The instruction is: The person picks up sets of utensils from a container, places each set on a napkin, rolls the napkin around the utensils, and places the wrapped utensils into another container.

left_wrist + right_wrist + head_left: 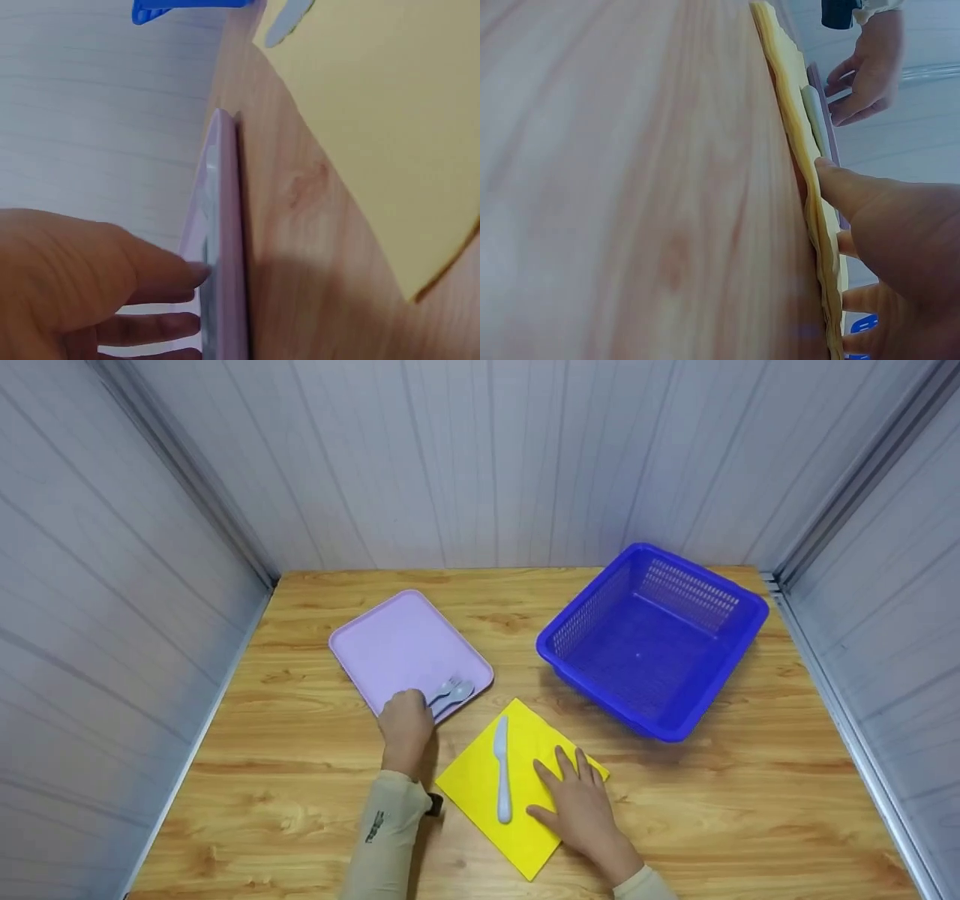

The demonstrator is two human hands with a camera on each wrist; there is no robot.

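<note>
My left hand (406, 727) is over the near edge of a pink square tray (397, 641). A grey fork (444, 688) and a grey spoon (459, 691) lie side by side in the tray's near corner. In the left wrist view, the thumb and loosely bent fingers are at the cutlery handles, just inside the tray rim (232, 225). My right hand (581, 810) rests with spread fingers on a folded yellow napkin (532, 742). A grey knife (503, 772) lies on the napkin, left of that hand and apart from it.
A blue plastic basket (652, 660) with perforated sides stands at the back right of the wooden table (285, 780). Light panel walls (450, 465) enclose the table at the back and both sides.
</note>
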